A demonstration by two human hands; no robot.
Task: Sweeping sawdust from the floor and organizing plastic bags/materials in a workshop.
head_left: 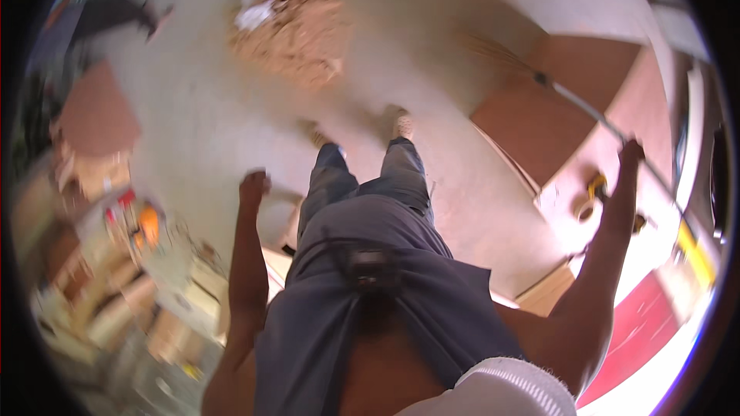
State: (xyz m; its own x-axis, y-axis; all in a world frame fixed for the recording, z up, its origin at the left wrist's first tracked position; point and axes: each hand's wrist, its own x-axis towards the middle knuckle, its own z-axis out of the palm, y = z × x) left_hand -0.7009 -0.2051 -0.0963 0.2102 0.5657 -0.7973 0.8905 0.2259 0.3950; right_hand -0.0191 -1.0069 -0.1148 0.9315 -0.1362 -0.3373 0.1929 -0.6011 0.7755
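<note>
My right hand is out to the right, its fingers wrapped round the long grey handle of a broom. The broom's thin, fanned bristles reach toward the floor beside a brown board, smeared by motion. On the left, my left hand hangs beside my legs with its fingers curled in and nothing visible in it. A heap of brown shavings or sawdust with some white scraps lies on the floor ahead of my feet.
Large brown boards stand at the right, with a yellow tool and a roll of tape on a pale surface. Wood offcuts and an orange item crowd the left. Another person is at the far left.
</note>
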